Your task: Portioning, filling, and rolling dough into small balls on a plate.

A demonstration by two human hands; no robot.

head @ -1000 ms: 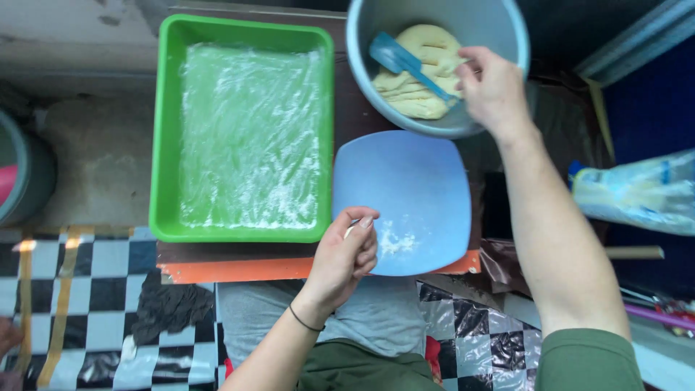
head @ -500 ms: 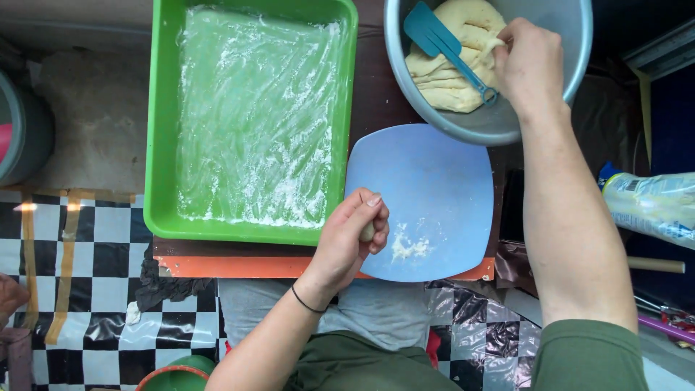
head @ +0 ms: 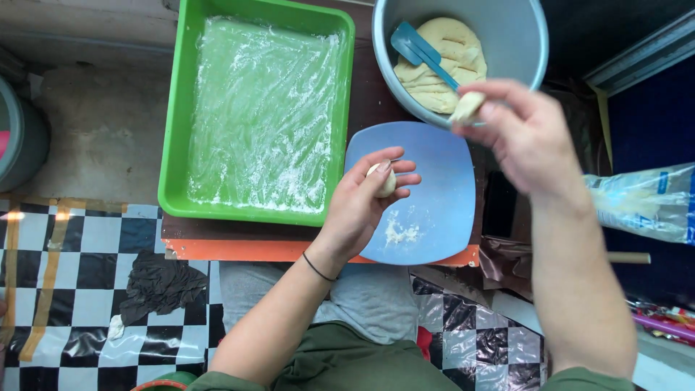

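My left hand [head: 362, 199] is cupping a small dough ball [head: 384, 179] over the blue plate [head: 441, 195], fingers curled around it. My right hand [head: 525, 137] is pinching a dough piece [head: 467, 106] at the near rim of the grey bowl [head: 507, 43], which is holding dough [head: 441, 61] and a blue scraper [head: 420, 51]. The green tray [head: 174, 130] is lying left.

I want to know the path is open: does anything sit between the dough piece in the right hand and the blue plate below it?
Nothing visible does. The right hand pinches a small pale dough piece over the edge of the grey bowl; the blue square plastic plate lies bare just below, the left hand at its left edge.
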